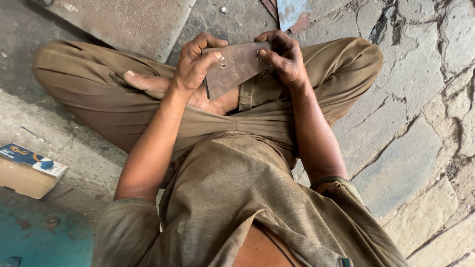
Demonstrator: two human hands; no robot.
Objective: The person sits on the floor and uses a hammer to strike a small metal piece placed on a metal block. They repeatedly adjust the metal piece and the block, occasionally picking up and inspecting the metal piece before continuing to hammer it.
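I sit cross-legged on a stone floor, looking down at my lap. Both hands hold a flat brown metal plate [236,66] with small drilled holes and chalk marks on its face. My left hand [194,64] grips the plate's left edge, thumb on top near two holes. My right hand [284,57] grips the right edge, thumb pressed by another hole. The plate is tilted, held above my crossed legs and a bare foot [148,83].
A small cardboard box [27,170] with a blue top lies on the floor at the left. A large flat slab [123,22] lies ahead at upper left. Metal scraps [289,12] lie at the top. Cracked stone paving [410,123] spreads right.
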